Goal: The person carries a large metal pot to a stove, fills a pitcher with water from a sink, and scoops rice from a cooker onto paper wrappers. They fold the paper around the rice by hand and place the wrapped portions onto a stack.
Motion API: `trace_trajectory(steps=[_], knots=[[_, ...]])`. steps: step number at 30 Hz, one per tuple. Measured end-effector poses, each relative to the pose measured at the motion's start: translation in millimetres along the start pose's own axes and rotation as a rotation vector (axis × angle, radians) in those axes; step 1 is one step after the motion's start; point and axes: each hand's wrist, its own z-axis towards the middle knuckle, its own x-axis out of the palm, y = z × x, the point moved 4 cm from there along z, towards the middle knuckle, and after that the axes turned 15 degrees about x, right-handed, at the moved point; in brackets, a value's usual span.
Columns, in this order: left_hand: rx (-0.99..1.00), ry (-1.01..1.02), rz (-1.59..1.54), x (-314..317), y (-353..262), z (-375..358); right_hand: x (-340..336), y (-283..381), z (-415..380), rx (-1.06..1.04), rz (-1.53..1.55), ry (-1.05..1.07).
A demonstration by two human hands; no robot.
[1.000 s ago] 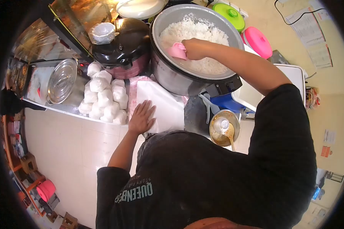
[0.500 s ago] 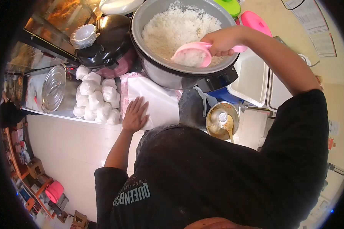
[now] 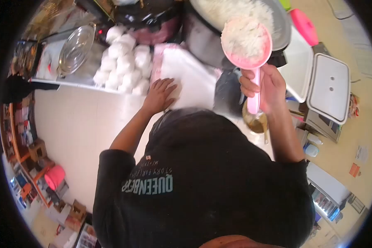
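Note:
My right hand (image 3: pixel 263 86) is closed around the handle of a pink scoop (image 3: pixel 254 64) heaped with white rice (image 3: pixel 246 38). The scoop is raised in front of a large grey pot (image 3: pixel 202 39), which holds more cooked rice (image 3: pixel 235 10); it hides part of the pot's rim. My left hand (image 3: pixel 160 96) lies with fingers spread on the left edge of a stack of white wrapping paper (image 3: pixel 190 76) with pink print along its border. Left of the paper, several white wrapped bundles (image 3: pixel 122 62) are piled on the counter.
A dark cooker (image 3: pixel 149 22) stands behind the bundles, and a glass lid (image 3: pixel 76 49) lies farther left. Below my right hand is a metal bowl (image 3: pixel 254 120) with a ladle. White containers (image 3: pixel 328 87) and a pink lid (image 3: pixel 304 27) are at the right.
The scoop has come up out of the pot, full of rice, and toward me. The view has shifted, so the counter sits higher in it. My left hand stays on the paper.

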Motion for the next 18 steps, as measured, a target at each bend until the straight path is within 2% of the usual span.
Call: trace_trajectory(steps=[1,3,4,5,7,9,12,16,18], knots=[[0.024,-0.009,-0.014,3,0,-11,-4,-25,6,-0.024,0.013,-0.035],[0.015,-0.064,-0.058,15,1,-28,-17,-71,22,-0.037,-0.091,-0.233],[0.016,-0.073,-0.056,16,0,-32,-29,-91,35,-0.018,-0.248,-0.388],[0.024,-0.086,-0.052,16,2,-33,-45,-112,50,-0.072,-0.55,-0.569],[0.039,-0.099,-0.057,18,4,-35,-66,-145,79,-0.211,-1.468,-0.846],[0.052,-0.104,-0.069,21,5,-37,-93,-187,113,0.224,-1.937,-0.836],[0.045,-0.132,-0.054,22,5,-39,-83,-189,128,0.324,-1.814,-0.854],[0.049,-0.126,-0.042,25,5,-42,-82,-216,146,0.191,-1.59,-0.946],[0.066,-0.136,-0.035,24,7,-41,-86,-216,144,0.218,-1.514,-0.928]])
